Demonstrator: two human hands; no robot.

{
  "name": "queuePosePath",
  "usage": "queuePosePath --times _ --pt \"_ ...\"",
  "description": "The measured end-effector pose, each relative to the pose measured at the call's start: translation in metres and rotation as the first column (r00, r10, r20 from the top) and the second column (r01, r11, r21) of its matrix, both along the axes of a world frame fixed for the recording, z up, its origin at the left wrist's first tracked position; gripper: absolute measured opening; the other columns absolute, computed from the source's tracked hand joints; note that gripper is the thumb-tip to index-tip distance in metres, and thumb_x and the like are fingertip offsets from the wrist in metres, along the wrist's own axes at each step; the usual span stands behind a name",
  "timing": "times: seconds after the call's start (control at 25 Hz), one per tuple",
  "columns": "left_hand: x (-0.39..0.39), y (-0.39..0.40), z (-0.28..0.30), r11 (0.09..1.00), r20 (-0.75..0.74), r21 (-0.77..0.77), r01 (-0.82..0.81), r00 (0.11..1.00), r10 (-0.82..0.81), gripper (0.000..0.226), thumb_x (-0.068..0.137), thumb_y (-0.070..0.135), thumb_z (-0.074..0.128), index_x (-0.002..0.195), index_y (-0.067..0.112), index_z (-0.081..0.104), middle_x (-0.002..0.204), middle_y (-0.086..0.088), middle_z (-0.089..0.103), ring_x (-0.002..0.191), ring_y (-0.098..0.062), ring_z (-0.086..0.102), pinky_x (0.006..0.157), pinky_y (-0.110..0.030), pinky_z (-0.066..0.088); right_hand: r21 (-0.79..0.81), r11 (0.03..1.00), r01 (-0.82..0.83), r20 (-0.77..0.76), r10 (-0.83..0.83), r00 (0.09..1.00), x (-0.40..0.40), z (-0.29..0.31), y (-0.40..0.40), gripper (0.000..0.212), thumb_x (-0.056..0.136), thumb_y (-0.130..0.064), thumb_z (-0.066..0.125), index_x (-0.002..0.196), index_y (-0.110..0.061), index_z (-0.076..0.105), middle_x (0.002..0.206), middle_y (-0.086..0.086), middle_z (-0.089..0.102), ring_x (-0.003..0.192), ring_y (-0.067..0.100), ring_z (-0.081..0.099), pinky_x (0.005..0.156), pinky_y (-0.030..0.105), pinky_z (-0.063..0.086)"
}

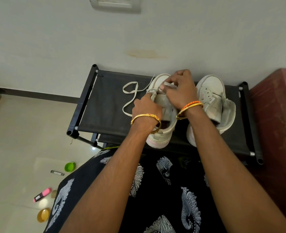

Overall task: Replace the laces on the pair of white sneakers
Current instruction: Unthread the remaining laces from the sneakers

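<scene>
I see the left sneaker point(162, 105) just right of the frame's centre, standing on the black fabric top of a shoe rack point(105, 101), toe toward the wall. Both my hands work at its lacing. My left hand point(145, 106) grips the shoe's near side with fingers curled, pinching the white lace point(130, 96) where it meets the eyelets. My right hand point(181, 91) is folded over the front of the shoe, thumb and fingers pinching a flat end of the lace close to the toe. The slack of the lace trails out toward the left in loose loops across the bare fabric, stopping well short of the rack's left rail.

The right sneaker point(213, 101) stands just beside the first, to its right, unlaced, its tongue flopped open; its heel reaches the rack's near edge. Between it and the rack's right rail is a narrow strip of fabric. The widest bare patch is the left half of the rack top.

A dark red cabinet point(277, 125) stands close against the rack's right end. The wall point(139, 39) fills the upper frame, right behind the rack, with a switch plate point(115, 4) at the top edge. At lower left, on the pale floor point(12, 148), lie a green lid point(69, 166), a pink marker point(42, 194) and a small gold dish point(43, 215), all well apart from the rack.
</scene>
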State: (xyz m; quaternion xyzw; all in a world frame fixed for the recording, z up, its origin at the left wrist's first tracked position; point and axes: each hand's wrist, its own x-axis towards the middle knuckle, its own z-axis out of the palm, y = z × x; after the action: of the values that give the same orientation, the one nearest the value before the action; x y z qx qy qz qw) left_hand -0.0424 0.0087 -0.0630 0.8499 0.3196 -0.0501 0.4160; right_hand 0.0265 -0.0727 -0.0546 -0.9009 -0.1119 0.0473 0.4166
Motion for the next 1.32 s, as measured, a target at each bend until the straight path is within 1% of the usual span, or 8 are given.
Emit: queuePosePath --times 0.16,0.28,0.4,0.52,0.68,1.0,1.12,1.32 --pt "0.002 0.001 -0.001 1.0 -0.023 0.011 0.004 1.0 -0.003 0.038 0.091 0.016 0.042 0.127 0.02 0.053 0.119 -0.014 0.055 0.103 -0.033 0.054 0.081 -0.04 0.046 0.567 0.823 0.039 -0.088 0.013 0.996 0.006 0.01 -0.011 0.023 0.082 0.001 0.064 0.071 -0.019 0.061 0.08 -0.004 0.066 0.076 0.004 0.062 0.078 0.026 0.05" --pt "0.001 0.001 0.0 1.0 -0.028 0.021 0.014 1.0 -0.013 0.039 0.091 0.017 0.042 0.129 0.021 0.053 0.12 -0.014 0.055 0.104 -0.034 0.054 0.084 -0.041 0.047 0.757 0.652 0.04 -0.16 0.126 0.979 0.006 0.01 -0.008 0.019 0.087 0.004 0.055 0.075 -0.011 0.059 0.072 0.004 0.069 0.075 0.016 0.069 0.078 0.033 0.055" --pt "0.002 0.002 -0.001 0.999 -0.033 0.027 0.018 0.999 -0.017 0.039 0.091 0.018 0.042 0.129 0.021 0.052 0.121 -0.014 0.054 0.105 -0.034 0.054 0.083 -0.04 0.046 0.658 0.75 0.071 -0.128 0.019 0.992 0.005 0.009 -0.001 0.021 0.088 0.001 0.052 0.074 -0.013 0.058 0.068 0.007 0.06 0.059 0.01 0.058 0.066 0.025 0.049" --pt "0.001 0.001 0.0 0.999 -0.039 0.024 0.024 0.999 -0.023 0.039 0.09 0.017 0.042 0.128 0.02 0.053 0.122 -0.015 0.054 0.105 -0.034 0.055 0.078 -0.037 0.044 0.215 0.975 0.054 -0.048 -0.045 0.998 0.0 0.005 0.001 0.014 0.089 -0.012 0.053 0.083 -0.012 0.066 0.086 0.006 0.067 0.071 0.014 0.056 0.069 0.023 0.046" --pt "0.001 0.001 0.0 0.999 -0.03 0.008 0.033 0.999 -0.033 0.039 0.09 0.016 0.044 0.127 0.02 0.053 0.122 -0.015 0.054 0.103 -0.033 0.055 0.077 -0.034 0.042 -0.229 0.966 -0.123 -0.194 0.079 0.978 -0.004 -0.001 0.003 0.023 0.089 -0.026 0.057 0.1 -0.013 0.072 0.11 0.006 0.067 0.102 0.021 0.058 0.081 0.025 0.042" --pt "0.0 0.002 0.001 1.0 -0.018 0.005 0.005 1.0 -0.005 0.039 0.089 0.015 0.043 0.125 0.019 0.055 0.118 -0.014 0.055 0.1 -0.033 0.056 0.075 -0.035 0.044 0.181 0.981 0.073 -0.321 -0.012 0.947 -0.007 0.012 -0.002 0.023 0.073 -0.02 0.058 0.053 -0.01 0.052 0.044 -0.003 0.037 0.043 0.008 0.033 0.047 0.022 0.03" --pt "0.001 0.002 0.001 1.0 -0.033 0.013 0.007 0.999 -0.007 0.039 0.091 0.017 0.043 0.128 0.021 0.053 0.118 -0.013 0.056 0.101 -0.032 0.056 0.078 -0.036 0.045 0.463 0.81 0.359 -0.362 -0.196 0.911 0.003 0.024 -0.014 0.018 0.065 -0.024 0.054 0.056 -0.008 0.049 0.056 0.01 0.034 0.052 0.018 0.034 0.052 0.027 0.036" --pt "0.002 0.001 0.004 0.981 -0.014 0.194 -0.003 1.0 0.006 0.033 0.086 0.028 0.052 0.115 0.013 0.057 0.111 -0.01 0.058 0.096 -0.028 0.057 0.072 -0.036 0.048 0.294 0.887 0.357 -0.081 -0.349 0.933 0.0 0.021 -0.033 0.011 0.079 -0.011 0.058 0.073 -0.016 0.05 0.083 0.007 0.051 0.06 0.003 0.047 0.061 0.014 0.041"
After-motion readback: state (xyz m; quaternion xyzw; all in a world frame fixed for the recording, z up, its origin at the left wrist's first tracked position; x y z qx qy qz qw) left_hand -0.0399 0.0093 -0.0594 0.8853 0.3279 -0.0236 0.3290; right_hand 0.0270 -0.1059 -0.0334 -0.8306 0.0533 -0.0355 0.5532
